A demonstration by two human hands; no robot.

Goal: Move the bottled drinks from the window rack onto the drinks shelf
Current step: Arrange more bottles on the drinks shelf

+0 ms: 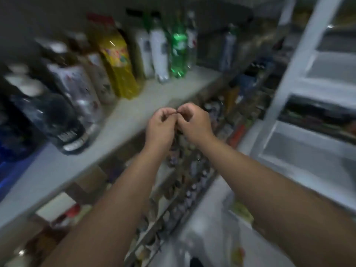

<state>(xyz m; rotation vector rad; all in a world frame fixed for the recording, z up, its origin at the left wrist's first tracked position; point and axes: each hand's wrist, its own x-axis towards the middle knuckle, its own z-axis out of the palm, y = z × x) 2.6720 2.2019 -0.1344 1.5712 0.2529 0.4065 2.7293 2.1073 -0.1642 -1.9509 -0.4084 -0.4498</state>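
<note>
Bottled drinks (119,60) on shelf (133,116), beyond left grip (160,128), right grip (193,122)

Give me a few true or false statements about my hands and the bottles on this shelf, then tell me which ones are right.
1. Each hand is carrying a bottle. False: the left hand and the right hand carry no bottle; their fingers are curled.
2. The two hands meet at the fingertips, in front of the shelf. True.
3. The yellow bottle stands to the right of the green bottle. False: it stands to the left of it.
4. The green bottle stands on the shelf with white bottles beside it. True.
</note>
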